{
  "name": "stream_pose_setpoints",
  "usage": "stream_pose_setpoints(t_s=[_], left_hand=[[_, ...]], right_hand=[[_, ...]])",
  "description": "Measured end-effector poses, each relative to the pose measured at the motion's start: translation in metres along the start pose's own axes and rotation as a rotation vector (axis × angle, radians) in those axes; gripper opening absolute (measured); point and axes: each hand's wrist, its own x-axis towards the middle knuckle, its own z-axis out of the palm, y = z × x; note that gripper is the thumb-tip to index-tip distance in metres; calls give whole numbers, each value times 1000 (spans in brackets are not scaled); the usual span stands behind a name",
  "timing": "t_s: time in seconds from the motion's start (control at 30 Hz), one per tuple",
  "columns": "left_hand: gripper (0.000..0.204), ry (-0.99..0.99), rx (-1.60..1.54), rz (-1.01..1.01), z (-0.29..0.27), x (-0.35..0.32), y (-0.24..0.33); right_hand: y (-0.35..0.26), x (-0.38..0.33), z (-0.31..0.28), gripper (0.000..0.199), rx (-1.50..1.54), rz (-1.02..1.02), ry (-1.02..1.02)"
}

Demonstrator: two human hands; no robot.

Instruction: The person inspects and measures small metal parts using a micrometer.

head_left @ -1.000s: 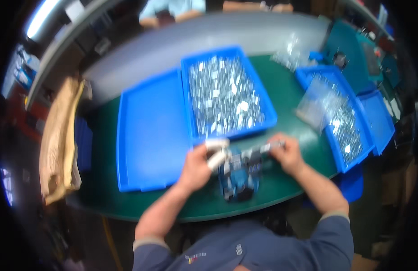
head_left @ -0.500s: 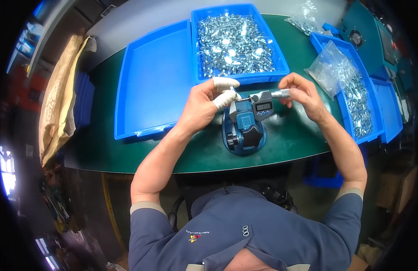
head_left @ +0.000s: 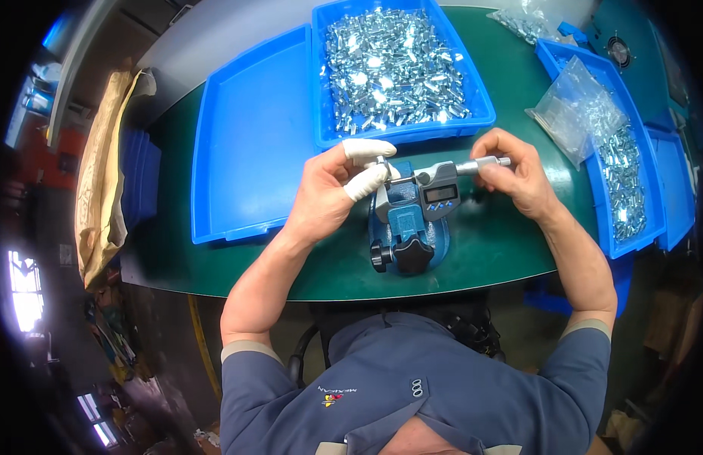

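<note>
A digital micrometer with a grey body and small display sits clamped in a blue stand on the green table. My left hand, white covers on its thumb and index finger, pinches a small shiny metal part at the micrometer's left end. The fingertips hide most of that part. At the opposite end, my right hand has its thumb and fingers closed around the micrometer's thimble.
A blue tray heaped with small metal parts stands behind the micrometer. Left of it lies an empty blue tray. On the right, another blue tray holds metal parts and a clear plastic bag. A brown paper bag stands far left.
The whole view has shifted slightly. My left fingers have drawn a little left and nearer to me, with more of the small part showing. My right hand stays on the thimble.
</note>
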Motion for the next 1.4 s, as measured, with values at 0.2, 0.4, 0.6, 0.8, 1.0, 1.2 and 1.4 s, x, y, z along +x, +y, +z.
stream_pose_setpoints(t_s=[0.2,0.4,0.6,0.8,1.0,1.2,1.4], left_hand=[[28,28,57,6,2,0,3],[29,32,60,9,2,-1,2],[30,36,76,36,1,-1,0],[30,25,88,26,2,0,1],[30,26,117,69,1,-1,-1],[29,24,73,39,4,-1,3],[29,29,88,53,5,0,3]], right_hand=[[4,-1,-10,42,96,92,-61],[8,0,-7,37,24,-89,-4],[-1,-2,-1,36,-50,-46,0],[6,-2,-9,28,133,74,-58],[-2,0,1,34,57,-13,39],[-6,-4,-5,33,31,164,-61],[1,-3,-4,32,116,37,-15]])
